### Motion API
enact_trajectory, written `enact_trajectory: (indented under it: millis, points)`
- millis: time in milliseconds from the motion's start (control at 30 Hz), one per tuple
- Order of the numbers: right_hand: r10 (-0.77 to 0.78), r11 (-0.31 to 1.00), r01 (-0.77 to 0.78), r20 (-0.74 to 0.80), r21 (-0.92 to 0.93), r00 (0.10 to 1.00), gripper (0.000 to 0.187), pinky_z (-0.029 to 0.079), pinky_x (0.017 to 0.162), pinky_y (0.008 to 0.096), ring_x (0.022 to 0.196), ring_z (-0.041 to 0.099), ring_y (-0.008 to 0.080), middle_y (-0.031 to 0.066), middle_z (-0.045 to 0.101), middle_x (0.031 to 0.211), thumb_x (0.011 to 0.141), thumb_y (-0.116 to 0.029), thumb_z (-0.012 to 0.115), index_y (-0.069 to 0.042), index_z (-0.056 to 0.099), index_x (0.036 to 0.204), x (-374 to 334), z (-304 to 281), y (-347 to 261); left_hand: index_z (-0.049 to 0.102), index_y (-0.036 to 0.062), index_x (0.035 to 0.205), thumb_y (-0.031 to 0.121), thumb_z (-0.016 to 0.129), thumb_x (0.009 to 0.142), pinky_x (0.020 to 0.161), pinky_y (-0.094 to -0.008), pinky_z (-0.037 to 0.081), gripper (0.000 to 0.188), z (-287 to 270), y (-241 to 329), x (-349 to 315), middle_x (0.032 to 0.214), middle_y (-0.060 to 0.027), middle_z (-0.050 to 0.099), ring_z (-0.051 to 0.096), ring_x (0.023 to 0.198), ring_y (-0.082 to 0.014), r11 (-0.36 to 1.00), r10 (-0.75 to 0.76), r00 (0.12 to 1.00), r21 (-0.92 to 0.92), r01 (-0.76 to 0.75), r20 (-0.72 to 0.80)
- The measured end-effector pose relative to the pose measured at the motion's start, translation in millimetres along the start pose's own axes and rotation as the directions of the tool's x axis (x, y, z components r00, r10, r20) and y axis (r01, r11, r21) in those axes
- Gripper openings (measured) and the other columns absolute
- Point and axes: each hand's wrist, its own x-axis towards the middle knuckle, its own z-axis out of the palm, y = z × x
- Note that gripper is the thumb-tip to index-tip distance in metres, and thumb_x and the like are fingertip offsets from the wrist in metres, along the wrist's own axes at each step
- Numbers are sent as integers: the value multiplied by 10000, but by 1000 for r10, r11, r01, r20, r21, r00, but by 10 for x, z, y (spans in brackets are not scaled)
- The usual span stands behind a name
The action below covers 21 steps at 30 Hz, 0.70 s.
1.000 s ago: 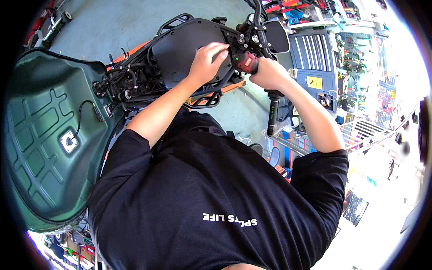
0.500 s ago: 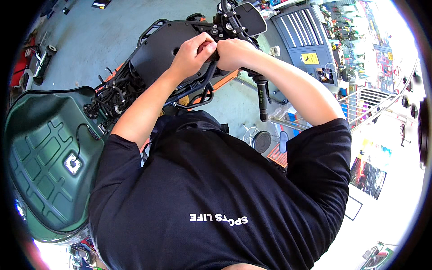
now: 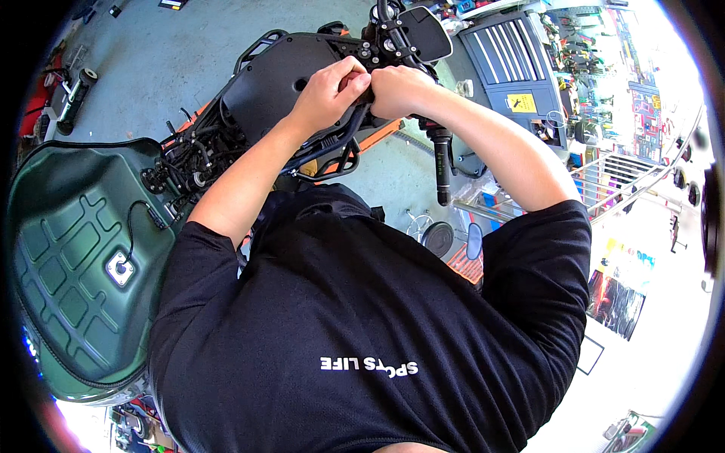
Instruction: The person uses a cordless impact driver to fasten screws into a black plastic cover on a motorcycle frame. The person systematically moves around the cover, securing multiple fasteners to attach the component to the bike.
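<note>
A motorcycle with a black body panel (image 3: 266, 83) is in front of me. My left hand (image 3: 330, 97) is closed beside the panel's front end, its fingers curled round something dark that I cannot make out. Right against it is my right hand (image 3: 400, 90), also closed, back of the hand up, which hides what its fingers grip. Both are just below the handlebar clamp (image 3: 390, 38). A black handlebar grip (image 3: 442, 170) points down past my right wrist. Under my hands runs a dark frame tube (image 3: 349, 130).
To the left, a green moulded seat shell (image 3: 68, 272) with a cable stands open. A grey tool cabinet (image 3: 504, 68) is at the back right, beside a wire rack (image 3: 615, 174). A wheeled stand (image 3: 78, 98) is at the far left, and a round black stool (image 3: 437, 238) at my right.
Both hands have moved slightly right in the picture and stay close together and closed. The surroundings have shifted a little as the view moved.
</note>
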Motion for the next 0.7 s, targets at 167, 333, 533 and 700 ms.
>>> enact_trajectory:
  millis: [167,333,533,700]
  points:
    - [4,1000,-5,18,14,1000,279,679,839,453,923,851,324,182,848,958,918,-186,671,20,827,1024,24,16,29,679,24,1089,313,653,1161,716,-317,513,300,24,-43,16,847,-39,659,607,754,-110,1000,2,1000,10,-2,3]
    - [9,1000,-9,16,-5,1000,304,673,913,473,1044,843,349,205,854,1052,921,-194,678,19,833,1072,-17,-16,0,682,24,1095,315,654,1161,731,-312,514,299,28,-57,3,845,-40,657,605,763,-109,1000,-18,1000,12,18,4]
    - [-50,999,49,-99,-11,994,240,676,738,432,736,831,301,177,822,823,881,-175,679,37,793,878,61,101,92,678,21,1101,320,651,1165,729,-308,509,307,47,-73,4,843,-36,652,594,762,-107,1000,-8,1000,9,8,2]
    - [-33,999,32,-64,-22,997,257,675,807,445,851,834,323,190,834,915,899,-182,677,33,805,957,47,59,70,672,25,1097,373,649,1147,761,-380,529,352,43,-69,10,875,-99,684,635,787,-213,998,-52,999,-25,52,15]
